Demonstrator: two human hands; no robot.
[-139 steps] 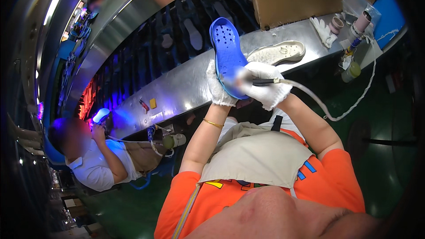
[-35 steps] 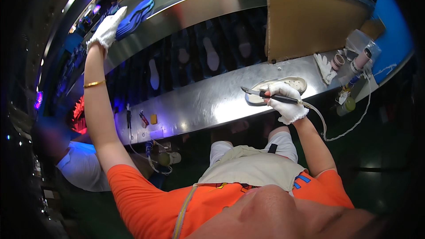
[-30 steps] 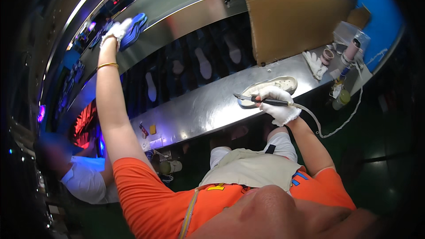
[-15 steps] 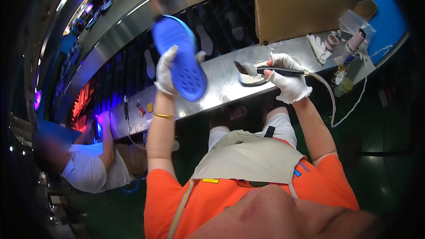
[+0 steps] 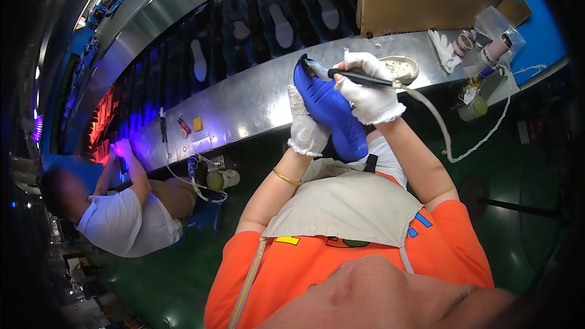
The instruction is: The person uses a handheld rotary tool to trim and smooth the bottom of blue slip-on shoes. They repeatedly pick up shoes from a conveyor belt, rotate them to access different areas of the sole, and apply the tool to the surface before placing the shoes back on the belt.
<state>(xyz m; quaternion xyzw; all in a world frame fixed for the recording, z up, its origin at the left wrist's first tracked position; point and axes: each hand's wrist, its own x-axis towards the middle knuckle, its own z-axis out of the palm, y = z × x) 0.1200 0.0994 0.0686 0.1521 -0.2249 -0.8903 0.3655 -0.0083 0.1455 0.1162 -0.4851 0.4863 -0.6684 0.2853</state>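
My left hand (image 5: 306, 127), in a white glove, is closed around a blue clog (image 5: 335, 113) held tilted in front of me. Pinched in my gloved right hand (image 5: 373, 99) is a brush with a black handle (image 5: 364, 78) and a pale hose at its end. Its bristles meet the dark-edged upper end of the clog; the exact contact is hard to make out. Beyond my right hand, a cream-coloured clog (image 5: 400, 69) with holes rests on the metal bench (image 5: 256, 105), partly covered by that hand.
Dark racks carrying grey sole shapes (image 5: 281, 25) run behind the bench. A cardboard sheet (image 5: 426, 0) stands at the back right, near spare gloves (image 5: 444, 52) and a green-lidded jar (image 5: 473, 109). The white hose (image 5: 436, 109) loops down at right. Another person (image 5: 131, 219) works at left.
My left hand has brought the blue clog right and nearer, turning it over. My right hand has moved slightly left and up, bringing the brush to the clog.
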